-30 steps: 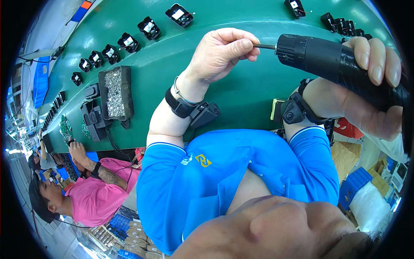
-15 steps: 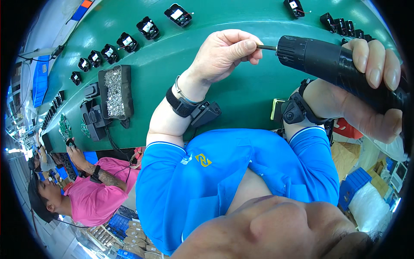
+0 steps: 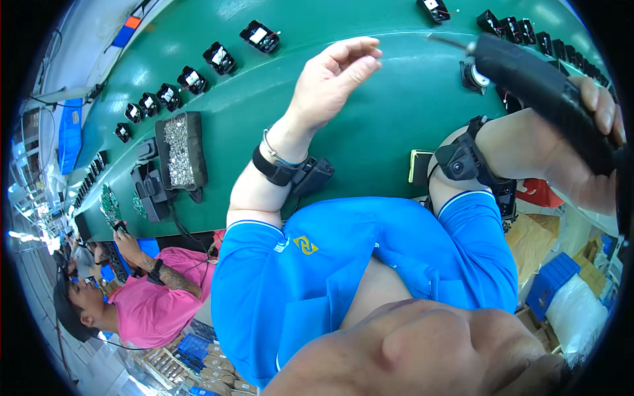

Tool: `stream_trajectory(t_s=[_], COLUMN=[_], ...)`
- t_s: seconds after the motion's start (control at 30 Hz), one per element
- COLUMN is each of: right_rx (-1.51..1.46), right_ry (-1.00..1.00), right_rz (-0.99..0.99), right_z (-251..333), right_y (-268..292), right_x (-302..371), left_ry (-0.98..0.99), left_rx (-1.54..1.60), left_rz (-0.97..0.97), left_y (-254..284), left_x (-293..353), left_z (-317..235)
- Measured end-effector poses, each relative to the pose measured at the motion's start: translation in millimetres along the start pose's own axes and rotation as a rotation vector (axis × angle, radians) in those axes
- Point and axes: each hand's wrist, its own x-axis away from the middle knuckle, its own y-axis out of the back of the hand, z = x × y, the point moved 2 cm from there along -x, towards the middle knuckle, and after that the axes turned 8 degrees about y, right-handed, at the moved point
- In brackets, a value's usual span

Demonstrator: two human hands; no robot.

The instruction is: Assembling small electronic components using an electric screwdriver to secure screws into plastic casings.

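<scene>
My right hand [image 3: 598, 105] is wrapped round a black electric screwdriver [image 3: 528, 82]. Its thin bit [image 3: 449, 41] points left over the table, touching nothing that I can see. My left hand [image 3: 337, 79] hovers to the left of the bit, apart from it. The thumb and fingers are bent but separated, and nothing shows between them. Below the screwdriver's front end sits a black housing with a round silver part [image 3: 475, 77], partly covered by the tool. A black tray [image 3: 200, 148] of small metal parts lies left of my left forearm.
Black housings with white labels [image 3: 191, 79] stand in a row at the left; more housings [image 3: 512, 30] line the far right. A black device [image 3: 152, 191] with a cable and green circuit boards [image 3: 109, 204] lie left. A co-worker in pink [image 3: 158, 297] sits there, handling something small.
My left hand has let go of the screwdriver bit, and its fingers have spread. The screwdriver has moved right and up with my right hand, uncovering the housing with the round part.
</scene>
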Motion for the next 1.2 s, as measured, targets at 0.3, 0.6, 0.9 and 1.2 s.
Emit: stream_trajectory(t_s=[0.3,0.6,0.9,1.2], right_rx=[0.033,0.127,0.083,0.052], right_ry=[0.055,0.125,0.094,0.007], right_rz=[-0.059,-0.081,-0.052,0.012], right_z=[16.3,66.9,30.8,1.3], right_y=[31.5,30.9,15.8,-16.4], right_x=[10.7,12.2,5.6,4.0], left_ry=[-0.258,-0.24,-0.395,-0.743], left_rx=[-0.986,-1.173,-0.958,-0.915], left_rz=[-0.316,-0.299,-0.281,-0.291], left_y=[-47.0,-84.3,-85.4,-30.6], left_x=[-128.3,-197.9,-136.0,-10.5], left_z=[35.5,48.5,0.3,-14.4])
